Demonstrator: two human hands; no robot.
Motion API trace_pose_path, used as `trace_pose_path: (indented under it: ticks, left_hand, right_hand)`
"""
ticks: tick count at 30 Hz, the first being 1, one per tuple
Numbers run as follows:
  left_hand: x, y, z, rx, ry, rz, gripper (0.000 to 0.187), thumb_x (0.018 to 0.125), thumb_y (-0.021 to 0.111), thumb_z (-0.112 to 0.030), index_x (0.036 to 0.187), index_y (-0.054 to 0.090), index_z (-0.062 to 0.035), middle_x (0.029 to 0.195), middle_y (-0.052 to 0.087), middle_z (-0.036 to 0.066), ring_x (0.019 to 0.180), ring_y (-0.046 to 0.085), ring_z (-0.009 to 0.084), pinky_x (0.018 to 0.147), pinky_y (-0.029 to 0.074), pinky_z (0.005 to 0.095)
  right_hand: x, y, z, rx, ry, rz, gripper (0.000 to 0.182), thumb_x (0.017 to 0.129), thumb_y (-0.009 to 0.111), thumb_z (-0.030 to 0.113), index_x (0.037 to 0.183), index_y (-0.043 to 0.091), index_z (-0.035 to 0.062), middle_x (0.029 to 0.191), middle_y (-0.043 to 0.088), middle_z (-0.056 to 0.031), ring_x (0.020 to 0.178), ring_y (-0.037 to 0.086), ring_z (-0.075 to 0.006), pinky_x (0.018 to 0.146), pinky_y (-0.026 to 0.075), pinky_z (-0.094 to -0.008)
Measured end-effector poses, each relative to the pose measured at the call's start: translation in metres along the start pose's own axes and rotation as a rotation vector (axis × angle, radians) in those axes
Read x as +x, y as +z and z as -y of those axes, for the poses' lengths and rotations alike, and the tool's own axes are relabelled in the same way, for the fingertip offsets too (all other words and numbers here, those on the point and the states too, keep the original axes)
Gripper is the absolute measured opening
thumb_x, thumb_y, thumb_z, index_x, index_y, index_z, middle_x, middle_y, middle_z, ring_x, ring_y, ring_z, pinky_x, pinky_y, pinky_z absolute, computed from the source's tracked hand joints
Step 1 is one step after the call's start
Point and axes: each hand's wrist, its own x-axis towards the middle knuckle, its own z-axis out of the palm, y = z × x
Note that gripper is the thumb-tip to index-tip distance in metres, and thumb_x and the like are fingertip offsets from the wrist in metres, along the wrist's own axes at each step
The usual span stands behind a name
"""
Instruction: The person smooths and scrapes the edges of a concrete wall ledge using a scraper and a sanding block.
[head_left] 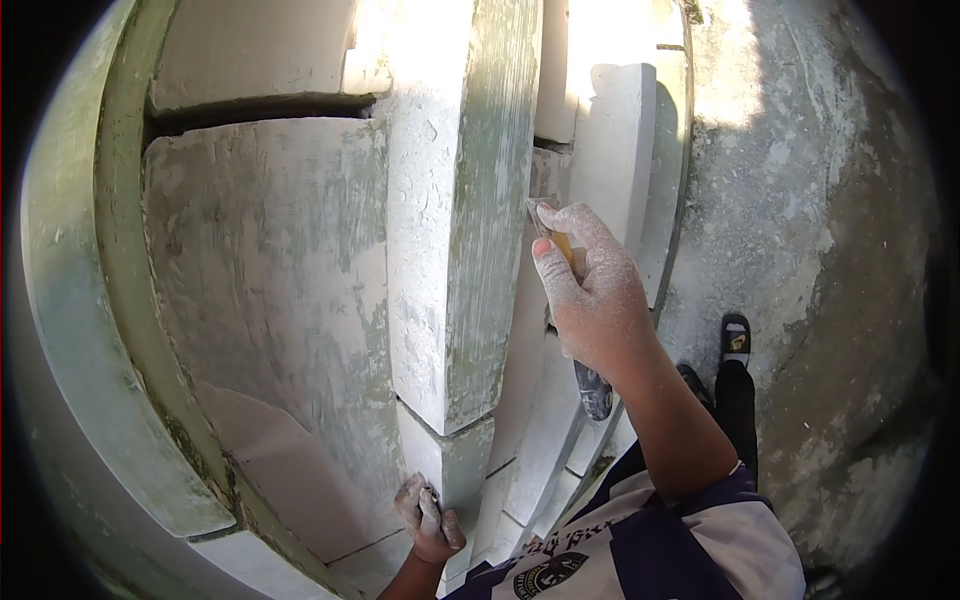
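In my right hand is a putty knife, with a yellow section and a dark handle end below my palm. Its small metal blade points up toward the right edge of a long plaster block; whether it touches cannot be told. That block is white on one face and scraped greenish-grey on the other. White dust coats both hands. My left hand lies lower down against a shorter block, its fingers curled. Between those fingers a small dark spot shows, too small to name.
A wide grey-white panel fills the left side, bordered by a curved greenish rim. More pale slabs stand to the right. Beyond them is a stained concrete floor, where my sandalled foot stands.
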Motion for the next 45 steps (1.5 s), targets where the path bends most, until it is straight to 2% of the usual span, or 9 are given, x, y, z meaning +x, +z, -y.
trace_pose_path:
  ticks: [7,10,15,20,31,34,38,42,45]
  left_hand:
    - [-0.006,0.001,0.005,-0.007,0.021,0.011,0.063,0.099,0.048,-0.015,0.159,0.032,0.0011,0.148,0.041,0.034,0.124,0.049,0.0451,0.104,0.041,0.0547]
    - [-0.003,-0.001,0.002,0.008,0.02,0.016,0.063,0.1,0.048,-0.016,0.158,0.032,0.0021,0.147,0.042,0.034,0.124,0.049,0.045,0.104,0.042,0.0545]
    - [-0.005,0.001,0.004,-0.027,0.019,-0.008,0.061,0.1,0.048,-0.015,0.156,0.034,0.0041,0.145,0.044,0.035,0.122,0.05,0.0448,0.103,0.042,0.054]
    - [-0.001,0.001,0.005,-0.022,0.036,-0.009,0.061,0.1,0.048,-0.015,0.156,0.034,0.0052,0.145,0.044,0.035,0.12,0.05,0.0438,0.103,0.041,0.0545]
    - [-0.004,0.0,0.007,-0.009,0.04,0.003,0.061,0.1,0.048,-0.016,0.156,0.034,0.005,0.145,0.044,0.036,0.122,0.05,0.0447,0.103,0.042,0.0549]
    - [-0.007,0.001,0.006,-0.009,0.02,0.016,0.061,0.1,0.047,-0.017,0.156,0.034,0.005,0.145,0.044,0.036,0.122,0.05,0.0448,0.103,0.042,0.0551]
    - [-0.005,0.0,0.005,-0.02,0.029,0.001,0.061,0.101,0.047,-0.017,0.157,0.033,0.0043,0.145,0.044,0.036,0.123,0.05,0.045,0.103,0.042,0.0551]
    - [-0.002,0.001,0.004,-0.015,0.045,-0.009,0.061,0.101,0.047,-0.017,0.157,0.033,0.004,0.145,0.043,0.035,0.123,0.049,0.045,0.103,0.042,0.0551]
    - [-0.003,0.002,0.006,-0.015,0.049,-0.013,0.061,0.101,0.047,-0.017,0.156,0.034,0.004,0.146,0.043,0.035,0.122,0.05,0.0444,0.103,0.042,0.0547]
  right_hand:
    - [-0.022,0.02,-0.016,0.044,-0.163,-0.09,0.031,0.106,0.055,0.02,0.13,0.058,0.0004,0.101,0.073,-0.0231,0.088,0.076,-0.032,0.08,0.059,-0.0348]
    - [-0.006,0.016,-0.012,0.061,-0.105,-0.084,0.035,0.108,0.055,0.022,0.135,0.057,-0.0003,0.087,0.061,-0.0083,0.063,0.049,-0.006,0.061,0.046,-0.0247]
    - [0.012,0.007,-0.002,0.041,-0.076,-0.086,0.03,0.106,0.054,0.019,0.13,0.058,0.0007,0.107,0.072,-0.0258,0.093,0.075,-0.0373,0.086,0.059,-0.0405]
    - [-0.012,0.013,-0.01,0.035,-0.131,-0.045,0.033,0.108,0.054,0.019,0.132,0.058,-0.0041,0.11,0.067,-0.017,0.085,0.066,-0.0148,0.082,0.055,-0.0295]
    - [-0.007,0.019,-0.012,0.066,-0.211,-0.093,0.032,0.108,0.056,0.017,0.132,0.058,-0.0032,0.108,0.066,-0.015,0.078,0.061,-0.0109,0.074,0.052,-0.0278]
    - [0.024,0.005,0.005,0.032,-0.066,-0.1,0.032,0.105,0.057,0.02,0.131,0.058,0.0012,0.112,0.071,-0.0263,0.095,0.075,-0.0349,0.086,0.058,-0.0384]
    - [0.0,0.008,-0.001,0.11,-0.027,-0.033,0.032,0.105,0.057,0.021,0.129,0.059,0.0001,0.115,0.07,-0.0274,0.098,0.074,-0.0386,0.09,0.057,-0.0423]
    - [-0.01,0.011,-0.007,0.024,-0.095,-0.043,0.033,0.107,0.056,0.02,0.133,0.058,-0.0009,0.107,0.069,-0.0179,0.078,0.059,-0.0174,0.073,0.051,-0.0301]
    - [0.02,0.003,0.002,0.009,-0.119,-0.093,0.031,0.105,0.056,0.018,0.131,0.057,0.0003,0.115,0.07,-0.0279,0.102,0.073,-0.0399,0.089,0.058,-0.0411]
